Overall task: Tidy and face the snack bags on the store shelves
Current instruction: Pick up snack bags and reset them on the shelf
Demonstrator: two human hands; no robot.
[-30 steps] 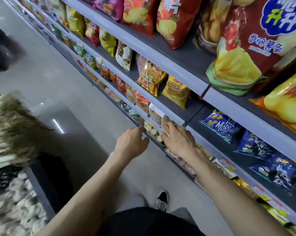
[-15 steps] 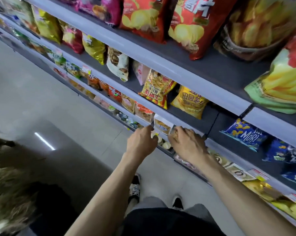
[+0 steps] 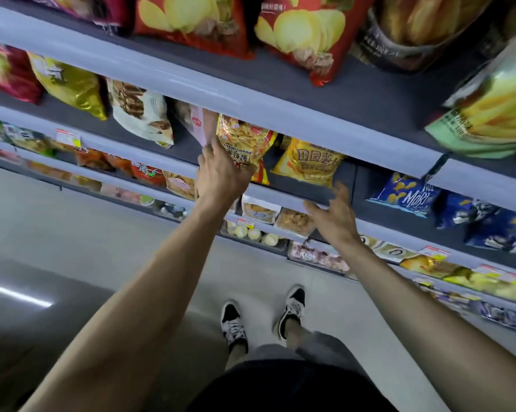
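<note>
My left hand grips the lower edge of an orange prawn cracker bag that leans forward on the second shelf. A yellow potato snack bag stands just right of it. My right hand hovers with fingers spread at the shelf's front lip, below the yellow bag, holding nothing. A pink packet sits behind the left hand's fingertips. On the shelf below lie small white and clear snack packs.
Red chip bags fill the top shelf. A white bag and a gold bag stand to the left, blue bags to the right. Lower shelves hold small packs with price tags. The grey aisle floor lies behind me.
Both hands have risen from the small packs on the lower shelf to the second shelf. The left hand has taken hold of the prawn cracker bag; the right hand has opened.
</note>
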